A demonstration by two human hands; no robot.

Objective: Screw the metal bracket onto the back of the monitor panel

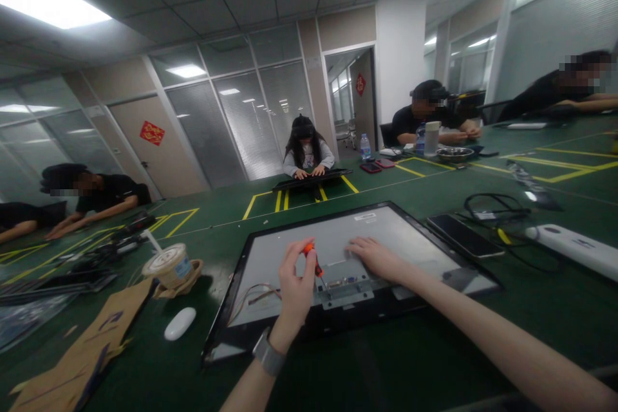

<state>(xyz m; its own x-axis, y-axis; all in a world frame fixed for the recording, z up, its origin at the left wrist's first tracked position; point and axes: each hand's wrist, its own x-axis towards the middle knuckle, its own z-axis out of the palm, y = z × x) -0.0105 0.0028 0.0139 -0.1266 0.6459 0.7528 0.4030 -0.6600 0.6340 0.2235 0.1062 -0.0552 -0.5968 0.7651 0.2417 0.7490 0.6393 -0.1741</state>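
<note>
My left hand (297,280) grips an orange and black screwdriver (316,262), its shaft slanting down to a metal bracket (345,296) with connector ports. The bracket sits on the back of a flat display panel (290,238), grey with a black frame, lying on the table. Fingers stretched out, my right hand (376,259) rests flat on the panel just right of the bracket. Thin wires (253,294) run across the panel to the left of my left hand. Whether the screwdriver's tip sits in a screw is too small to tell.
On the green table (386,360), a white mouse (180,324), a lidded cup (168,265) and flattened cardboard (91,347) lie left. A phone (464,235), black cables (497,209) and a white device (579,248) lie right. Across sits a person (309,148) with another panel; others sit at both sides.
</note>
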